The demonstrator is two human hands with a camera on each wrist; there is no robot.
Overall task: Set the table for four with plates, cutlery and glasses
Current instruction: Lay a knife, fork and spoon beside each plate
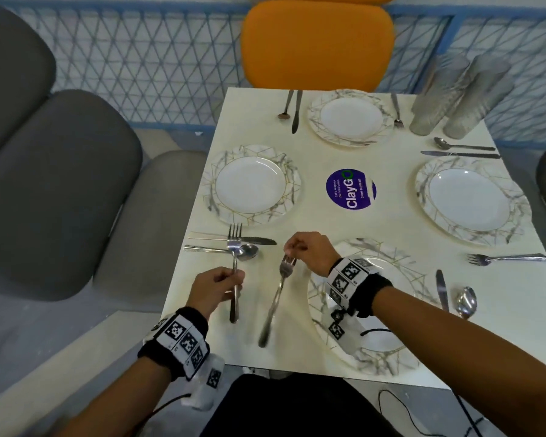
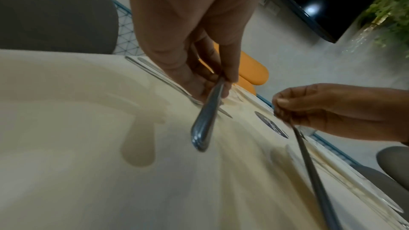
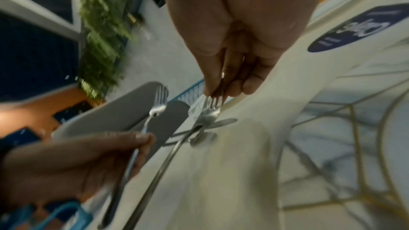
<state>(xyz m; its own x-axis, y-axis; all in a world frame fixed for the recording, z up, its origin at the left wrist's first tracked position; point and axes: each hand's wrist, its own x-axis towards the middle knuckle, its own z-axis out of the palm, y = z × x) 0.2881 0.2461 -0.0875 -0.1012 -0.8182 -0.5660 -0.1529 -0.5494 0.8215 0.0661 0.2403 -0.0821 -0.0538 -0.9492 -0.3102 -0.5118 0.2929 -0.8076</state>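
My left hand [image 1: 237, 279] grips a steel fork [image 1: 235, 244] by the middle of its handle, tines pointing away, above the knife [image 1: 259, 240] and spoon [image 1: 248, 250] of the left place. My right hand [image 1: 292, 250] pinches a second fork [image 1: 279, 288] by its tines; its blurred handle hangs down toward me, left of the near plate [image 1: 388, 357]. In the right wrist view the fingers [image 3: 247, 86] close on those tines [image 3: 211, 104]. Marbled plates sit at the left [image 1: 252, 184], far [image 1: 350, 118] and right [image 1: 470, 200] places. Two stacks of clear glasses [image 1: 432, 96] stand at the far right corner.
The far, right and near places each have a knife and spoon; forks lie by the far plate [image 1: 397, 110] and by the right plate [image 1: 505, 258]. A purple sticker [image 1: 350, 189] marks the table's middle. Grey chairs [image 1: 60, 184] stand left, an orange chair [image 1: 316, 42] beyond.
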